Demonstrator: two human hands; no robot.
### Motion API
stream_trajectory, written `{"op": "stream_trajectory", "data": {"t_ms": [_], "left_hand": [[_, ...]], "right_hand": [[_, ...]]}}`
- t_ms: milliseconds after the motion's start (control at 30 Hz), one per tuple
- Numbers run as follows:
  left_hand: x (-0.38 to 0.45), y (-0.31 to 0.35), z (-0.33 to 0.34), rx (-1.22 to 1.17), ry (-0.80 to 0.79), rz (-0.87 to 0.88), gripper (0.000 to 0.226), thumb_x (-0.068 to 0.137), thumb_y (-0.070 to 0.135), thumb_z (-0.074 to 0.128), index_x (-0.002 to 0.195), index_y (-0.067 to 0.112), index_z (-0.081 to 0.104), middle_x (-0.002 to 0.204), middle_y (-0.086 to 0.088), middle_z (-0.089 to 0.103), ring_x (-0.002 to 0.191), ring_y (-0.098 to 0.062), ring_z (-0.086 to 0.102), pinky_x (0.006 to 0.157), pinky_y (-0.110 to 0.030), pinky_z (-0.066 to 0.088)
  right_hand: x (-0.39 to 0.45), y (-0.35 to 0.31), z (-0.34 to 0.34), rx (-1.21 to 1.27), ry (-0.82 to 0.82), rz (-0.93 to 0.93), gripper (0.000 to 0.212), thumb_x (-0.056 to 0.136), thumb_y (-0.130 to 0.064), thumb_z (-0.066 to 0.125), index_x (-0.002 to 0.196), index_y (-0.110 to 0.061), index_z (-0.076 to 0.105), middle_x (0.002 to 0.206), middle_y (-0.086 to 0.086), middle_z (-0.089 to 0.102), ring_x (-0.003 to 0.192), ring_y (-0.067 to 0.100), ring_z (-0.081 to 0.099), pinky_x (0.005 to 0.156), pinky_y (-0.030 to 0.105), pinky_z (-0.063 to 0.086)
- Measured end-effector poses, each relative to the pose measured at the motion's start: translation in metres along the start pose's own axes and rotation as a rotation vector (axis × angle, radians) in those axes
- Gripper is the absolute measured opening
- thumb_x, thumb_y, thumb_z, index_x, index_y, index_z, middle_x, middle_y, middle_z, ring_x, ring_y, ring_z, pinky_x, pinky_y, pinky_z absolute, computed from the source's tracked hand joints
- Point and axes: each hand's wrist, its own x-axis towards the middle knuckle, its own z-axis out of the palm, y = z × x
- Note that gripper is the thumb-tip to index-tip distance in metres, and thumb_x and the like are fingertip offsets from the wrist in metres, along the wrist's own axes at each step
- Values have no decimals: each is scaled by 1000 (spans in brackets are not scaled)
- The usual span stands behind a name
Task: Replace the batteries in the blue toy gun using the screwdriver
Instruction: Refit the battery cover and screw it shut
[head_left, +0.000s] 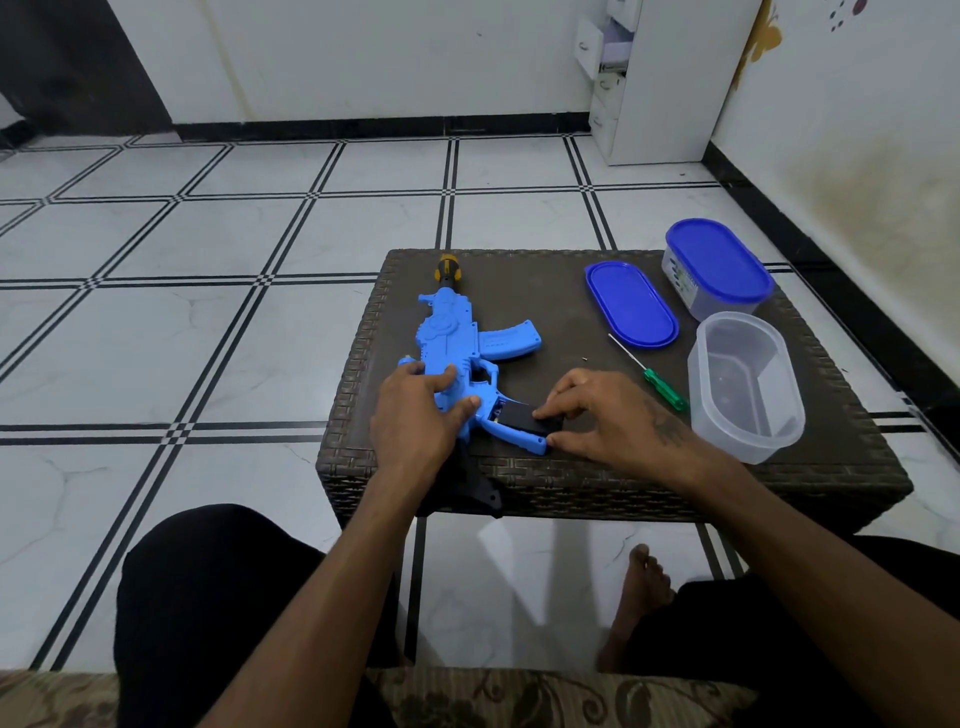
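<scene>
From the head view, you look to be at the battery compartment stage: the blue toy gun (457, 358) lies flat on the dark woven table (571, 483), muzzle pointing away from you, grip toward your right hand, stock overhanging the near edge. The screwdriver (655, 383) is out of your hands, lying on the table between the gun and the clear tub (743, 387), and a tiny loose piece, possibly the screw (585, 358), sits just beyond your right hand.

Your left hand (415, 415) rests on the rear body of the gun, fingers spread over the top and thumb tucked against the side near the trigger, pinning it down. Your right hand (608, 415) has its fingertips curled onto a black cover (527, 418) at the grip, thumb braced against the butt of the grip below. Whether that cover is coming off or being seated back on, you cannot tell from here; no batteries are plainly visible.

The next move likely calls for a steady hold with your left hand while your right fingertips work the cover along the grip. Mind the small loose piece; it could roll.

A loose blue lid (631, 304) and a lidded tub (719, 267) stand at the far right.
</scene>
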Motion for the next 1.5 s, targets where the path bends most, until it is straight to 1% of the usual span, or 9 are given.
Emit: {"op": "stream_trajectory", "data": {"t_ms": [133, 367, 500, 700, 767, 900, 1033, 1300, 1500], "left_hand": [[0, 0, 1, 0, -1, -2, 54, 82, 50, 69, 131, 30, 59, 146, -1, 45, 135, -20, 41, 104, -45, 42], [0, 1, 1, 18, 6, 10, 55, 82, 50, 69, 131, 28, 59, 143, -1, 47, 132, -20, 43, 101, -45, 44], [1, 1, 1, 22, 6, 21, 55, 82, 49, 70, 131, 27, 60, 141, -2, 48, 130, -20, 46, 100, -41, 44], [1, 1, 0, 26, 9, 21, 54, 81, 50, 71, 129, 28, 61, 141, -3, 49, 128, -21, 47, 98, -39, 44], [1, 0, 0, 8, 16, 14, 53, 80, 50, 72, 128, 29, 63, 140, -2, 50, 127, -21, 48, 96, -40, 45], [2, 0, 0, 17, 18, 12, 54, 79, 51, 72, 128, 29, 63, 141, -1, 50, 128, -21, 48, 97, -40, 45], [1, 2, 0, 20, 17, 11, 54, 80, 50, 72, 128, 29, 62, 141, -3, 49, 129, -21, 47, 98, -40, 45], [2, 2, 2, 25, 18, 14, 54, 80, 49, 73, 128, 27, 62, 140, -6, 50, 128, -25, 47, 99, -45, 46], [4, 1, 3, 40, 5, 15, 54, 79, 51, 72, 127, 28, 63, 138, -8, 52, 125, -26, 49, 96, -46, 47]], "right_hand": [[4, 3, 3, 12, -25, 5, 41, 79, -24, 79, 120, -24, 70, 111, -6, 61, 91, 5, 58, 74, 8, 38], [13, 7, 10, 11, -13, -8, 43, 74, -25, 83, 116, -26, 72, 107, -7, 56, 90, 8, 55, 75, 20, 42], [15, 5, 5, 77, -16, 1, 49, 69, -25, 87, 114, -23, 68, 90, -17, 48, 70, 2, 52, 72, 25, 48], [25, 6, -5, 8, -96, -36, 51, 68, -30, 88, 114, -20, 70, 89, -9, 56, 76, 7, 54, 61, 8, 36], [24, 9, -7, 51, -122, -23, 51, 69, -26, 87, 116, -20, 70, 93, -6, 60, 77, 8, 57, 66, 10, 40], [22, 11, -9, 88, -150, -36, 47, 77, -10, 80, 122, -18, 68, 103, -2, 63, 84, 12, 65, 82, 31, 53], [26, 9, -7, 30, -111, -29, 41, 78, -6, 78, 116, -17, 71, 107, 4, 67, 85, 16, 64, 80, 31, 50], [26, 15, 3, -2, -45, -18, 31, 80, -6, 72, 108, -18, 71, 94, -4, 62, 82, 11, 54, 73, 29, 44], [26, 16, 12, -13, -45, -9, 32, 81, -5, 70, 112, -13, 68, 106, 4, 65, 87, 13, 54, 78, 28, 45]]}}
